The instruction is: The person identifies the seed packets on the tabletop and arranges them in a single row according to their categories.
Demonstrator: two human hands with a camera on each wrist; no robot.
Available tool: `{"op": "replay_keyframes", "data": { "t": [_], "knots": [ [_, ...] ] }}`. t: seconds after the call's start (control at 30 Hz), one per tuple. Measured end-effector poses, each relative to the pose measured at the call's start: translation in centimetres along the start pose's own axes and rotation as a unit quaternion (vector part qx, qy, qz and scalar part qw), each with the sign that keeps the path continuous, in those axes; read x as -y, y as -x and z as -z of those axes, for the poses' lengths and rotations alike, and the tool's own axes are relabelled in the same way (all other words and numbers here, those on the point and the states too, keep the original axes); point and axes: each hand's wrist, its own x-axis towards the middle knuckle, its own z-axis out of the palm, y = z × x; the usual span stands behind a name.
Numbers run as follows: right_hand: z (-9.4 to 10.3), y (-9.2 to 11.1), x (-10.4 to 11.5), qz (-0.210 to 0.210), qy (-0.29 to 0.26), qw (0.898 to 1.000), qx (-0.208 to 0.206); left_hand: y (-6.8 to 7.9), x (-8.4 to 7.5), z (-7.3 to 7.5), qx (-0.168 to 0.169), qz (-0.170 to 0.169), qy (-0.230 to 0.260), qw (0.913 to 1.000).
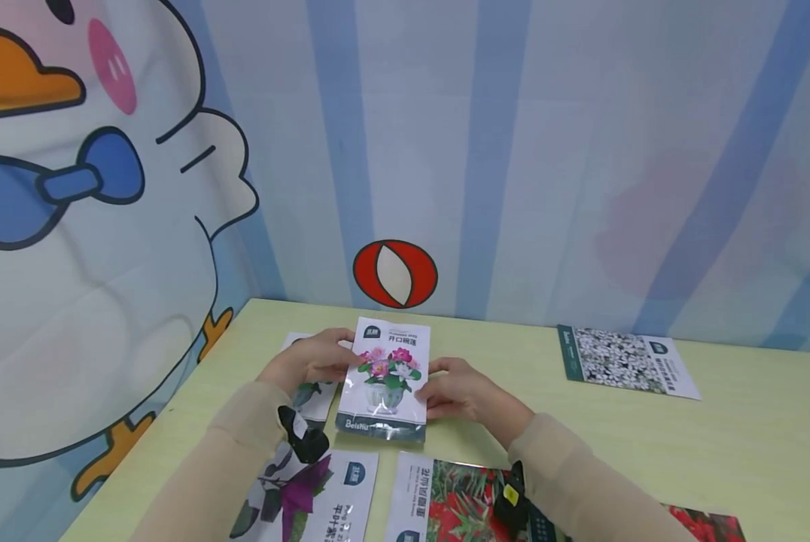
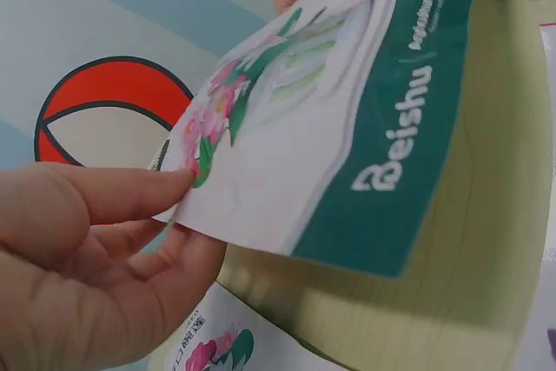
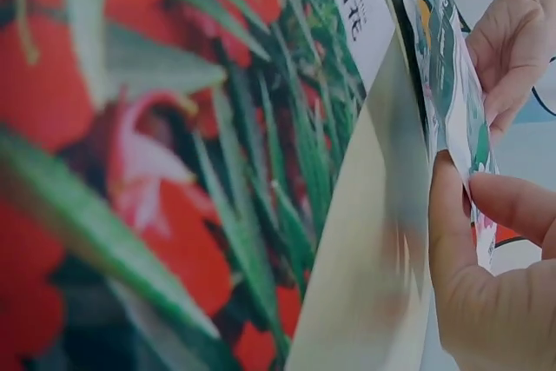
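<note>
Both hands hold one seed packet [image 1: 386,380], white with a dark green band and a picture of pink and white flowers in a glass bowl. The left hand [image 1: 318,357] pinches its left edge between thumb and fingers. At the opposite edge, the right hand [image 1: 461,391] pinches it the same way. The left wrist view shows the packet [image 2: 261,206] tilted and raised over the table, its green end toward the camera. Partly beneath the left hand lies another flower packet [image 1: 318,403]. In the right wrist view, the right hand [image 3: 499,293] has its thumb on the printed face.
A purple-leaf packet [image 1: 340,489] and a red-flower packet [image 1: 462,497] lie at the table's near side, partly under the forearms. A white-flower packet [image 1: 625,361] lies far right. Another red packet [image 1: 710,523] shows at the bottom edge. A printed curtain [image 1: 418,150] stands behind the table [image 1: 750,429].
</note>
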Motion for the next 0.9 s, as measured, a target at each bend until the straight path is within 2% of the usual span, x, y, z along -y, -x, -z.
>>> {"op": "replay_keyframes", "data": {
  "t": [0.3, 0.63, 0.83, 0.9],
  "knots": [
    [-0.5, -0.3, -0.4, 0.005, 0.08, 0.997, -0.008, 0.0, 0.5, -0.2, -0.032, -0.037, -0.116, 0.9921],
    [-1.4, -0.3, -0.3, 0.016, 0.121, 0.992, -0.046, 0.5, 0.4, -0.5, -0.076, -0.066, -0.175, 0.9794],
    [-1.6, -0.4, -0.3, 0.02, 0.142, 0.988, -0.06, 0.6, 0.2, -0.7, -0.105, -0.062, -0.228, 0.9661],
    [-1.7, -0.3, -0.3, 0.022, 0.149, 0.986, -0.065, 0.6, 0.2, -0.8, -0.111, -0.06, -0.234, 0.964]
  ]
}}
